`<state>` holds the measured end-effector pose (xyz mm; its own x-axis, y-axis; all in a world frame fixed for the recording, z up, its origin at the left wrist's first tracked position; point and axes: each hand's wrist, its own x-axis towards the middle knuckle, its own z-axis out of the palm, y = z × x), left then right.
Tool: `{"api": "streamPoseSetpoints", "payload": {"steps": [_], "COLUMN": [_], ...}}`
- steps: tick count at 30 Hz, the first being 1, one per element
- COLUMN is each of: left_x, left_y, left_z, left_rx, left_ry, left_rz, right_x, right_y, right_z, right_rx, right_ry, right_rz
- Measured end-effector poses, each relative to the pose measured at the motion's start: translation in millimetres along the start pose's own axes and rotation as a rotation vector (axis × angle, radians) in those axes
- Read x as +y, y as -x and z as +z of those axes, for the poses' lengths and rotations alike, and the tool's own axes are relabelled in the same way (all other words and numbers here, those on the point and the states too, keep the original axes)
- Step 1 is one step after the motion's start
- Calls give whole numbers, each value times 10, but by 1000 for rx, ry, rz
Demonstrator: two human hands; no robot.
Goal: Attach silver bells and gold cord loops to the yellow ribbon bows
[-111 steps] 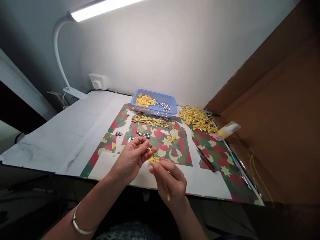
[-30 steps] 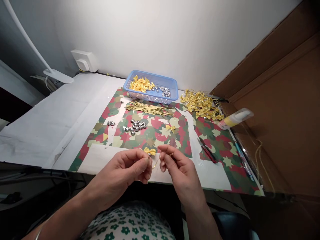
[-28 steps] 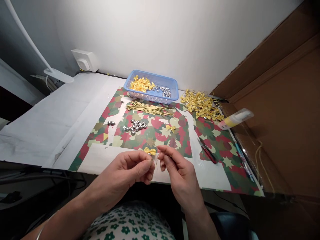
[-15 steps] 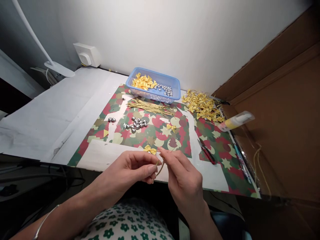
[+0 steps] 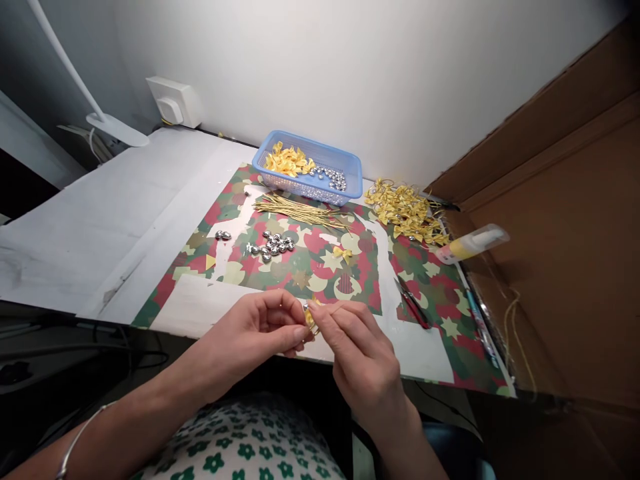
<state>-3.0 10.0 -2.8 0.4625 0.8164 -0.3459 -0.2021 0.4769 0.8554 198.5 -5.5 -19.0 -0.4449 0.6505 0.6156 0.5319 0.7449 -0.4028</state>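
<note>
Between my fingertips, just above the table's front edge, is a small yellow ribbon bow [image 5: 311,320] with a silver bell [image 5: 306,307] showing beside it. My right hand [image 5: 363,347] pinches the bow between thumb and fingers. Thumb and forefinger of my left hand [image 5: 265,327] are pressed together at the bow's lower left, on a thin gold cord that is mostly hidden by the fingers. On the patterned sheet lie a loose group of silver bells [image 5: 273,247], a bundle of gold cords [image 5: 300,211] and another yellow bow [image 5: 343,254].
At the back a blue basket [image 5: 356,179] holds yellow bows and silver bells. Finished-looking bows with cords form a pile [image 5: 405,210] at the right. Red-handled scissors [image 5: 414,305], a clear bottle [image 5: 473,245] and a pen [image 5: 481,320] lie there too. A cardboard wall [image 5: 560,220] borders the right.
The bow that lay on the table beyond my hands is now between my fingertips. My right hand has moved slightly left, and the curved cord between my hands shows less.
</note>
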Motion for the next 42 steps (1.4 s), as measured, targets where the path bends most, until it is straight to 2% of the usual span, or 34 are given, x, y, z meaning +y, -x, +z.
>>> {"api": "streamPoseSetpoints", "payload": {"steps": [5, 18, 21, 24, 27, 31, 36, 42], "left_x": [43, 7, -1, 1, 14, 28, 23, 25], "left_y": [4, -11, -10, -6, -6, -9, -16, 0], "left_z": [28, -37, -46, -56, -61, -71, -102, -95], "left_rx": [-2, 5, 21, 26, 21, 4, -21, -11], "left_ry": [-21, 16, 18, 9, 18, 70, 117, 112], "left_rz": [-1, -8, -12, -44, -87, -119, -129, -92], "right_x": [-7, -19, -14, 17, 74, 159, 200, 135], "right_y": [11, 8, 12, -10, -36, -26, 7, -31], "right_z": [31, 78, 54, -13, -44, 30, 96, 70], "right_rx": [-70, -97, -31, 53, -8, -37, 27, 15], "right_ry": [68, 186, 49, -164, -355, -505, -370, -141], "right_rz": [-18, -45, 16, 164, 249, 225, 180, 114]}}
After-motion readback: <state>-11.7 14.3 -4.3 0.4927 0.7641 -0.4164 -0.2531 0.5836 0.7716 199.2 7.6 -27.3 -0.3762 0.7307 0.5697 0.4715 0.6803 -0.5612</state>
